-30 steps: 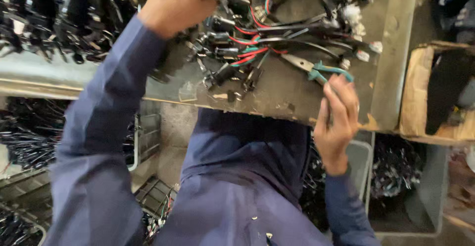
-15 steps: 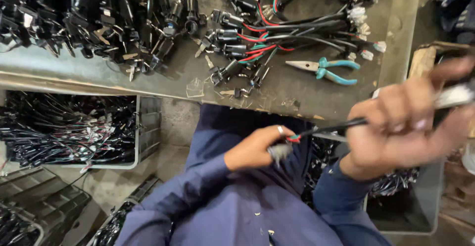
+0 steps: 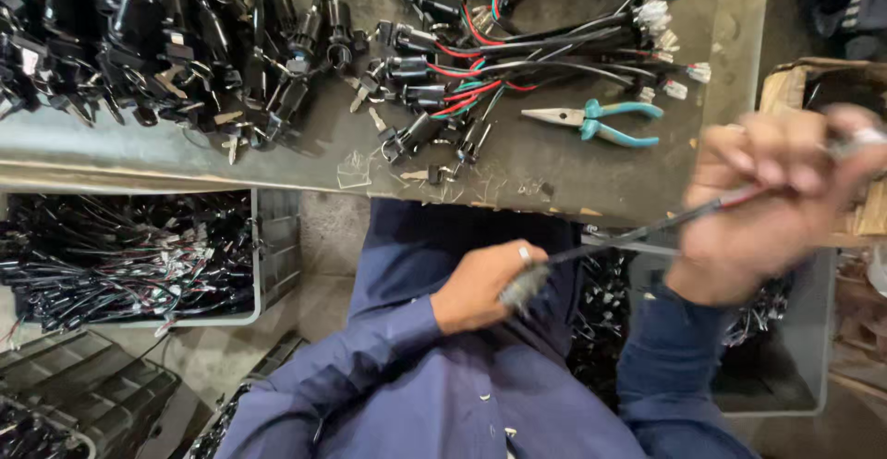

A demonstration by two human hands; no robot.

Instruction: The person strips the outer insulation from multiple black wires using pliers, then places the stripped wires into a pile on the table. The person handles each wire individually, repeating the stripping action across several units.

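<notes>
Harness pulled taut between both hands, below the table point(image 3: 573, 168) edge.
Bin point(image 3: 268, 247) at left full of harnesses, pile of lock sets point(image 3: 166, 43) unsorted on table, pliers point(image 3: 601, 119) idle. Left hand point(image 3: 480, 283) grip closed on cable point(image 3: 637, 233) end; right hand point(image 3: 776, 200) blurred, fist pinching other end. Judged one piece mid-work, many left.

Grey workbench point(image 3: 573, 168) across the upper frame, bearing black key switches point(image 3: 139, 34) upper left, wired switch harnesses point(image 3: 499, 62) upper centre, teal-handled pliers point(image 3: 601, 119) centre right.
</notes>
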